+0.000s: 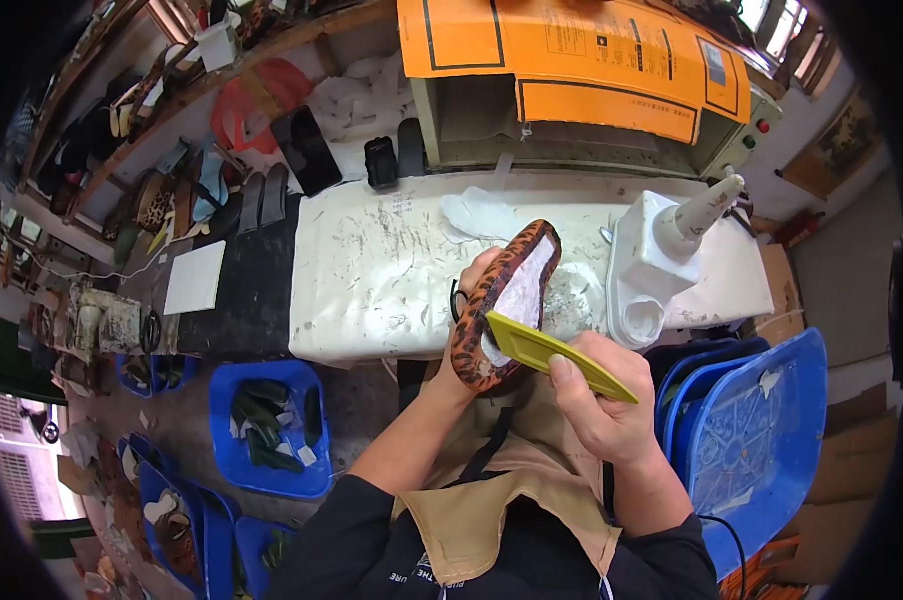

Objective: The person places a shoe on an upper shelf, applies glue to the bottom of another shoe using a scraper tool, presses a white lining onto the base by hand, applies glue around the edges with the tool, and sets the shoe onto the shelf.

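A leopard-print shoe [474, 318] is held tilted in front of me, its whitish underside facing up. My left hand [479, 268] is closed round the shoe's far side, and most of its fingers are hidden behind it. In my right hand [603, 405] is a flat yellow-green scraper [541, 348], gripped with the thumb on top. The scraper's far end is over the underside near the heel; whether it touches I cannot tell. White insole-shaped pieces [476, 213] lie on the worktable beyond the shoe.
A white-covered worktable [361, 270] spans the front. On its right stands a white dispenser [651, 245] with a small cup. Orange cardboard [611, 60] covers a metal cabinet [431, 125]. Blue crates [761, 440] stack at right; a blue bin [271, 470] holds dark green pieces.
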Motion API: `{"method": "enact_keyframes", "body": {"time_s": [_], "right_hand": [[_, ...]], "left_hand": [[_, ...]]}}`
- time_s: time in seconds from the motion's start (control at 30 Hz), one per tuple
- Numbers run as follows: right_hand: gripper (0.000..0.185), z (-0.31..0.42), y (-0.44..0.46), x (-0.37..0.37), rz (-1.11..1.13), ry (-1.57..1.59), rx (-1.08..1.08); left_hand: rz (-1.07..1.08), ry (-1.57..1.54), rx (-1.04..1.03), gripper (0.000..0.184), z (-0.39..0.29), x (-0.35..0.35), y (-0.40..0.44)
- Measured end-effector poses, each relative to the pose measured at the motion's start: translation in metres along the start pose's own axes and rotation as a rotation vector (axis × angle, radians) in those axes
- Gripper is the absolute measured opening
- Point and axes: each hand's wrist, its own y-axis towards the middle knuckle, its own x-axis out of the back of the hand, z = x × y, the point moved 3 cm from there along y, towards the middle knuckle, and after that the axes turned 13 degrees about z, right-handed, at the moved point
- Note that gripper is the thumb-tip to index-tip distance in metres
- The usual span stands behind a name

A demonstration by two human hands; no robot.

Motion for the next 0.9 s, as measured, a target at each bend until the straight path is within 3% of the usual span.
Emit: {"method": "enact_keyframes", "body": {"time_s": [0.5, 0.9], "right_hand": [[0.005, 0.007, 0.002, 0.001, 0.107, -0.112, 0.119], [0.01, 0.012, 0.007, 0.006, 0.203, -0.185, 0.147]], "left_hand": [[-0.056, -0.042, 0.019, 0.083, 0.013, -0.005, -0.003], [0.107, 0.144, 0.042, 0.078, 0.008, 0.004, -0.002]]}}
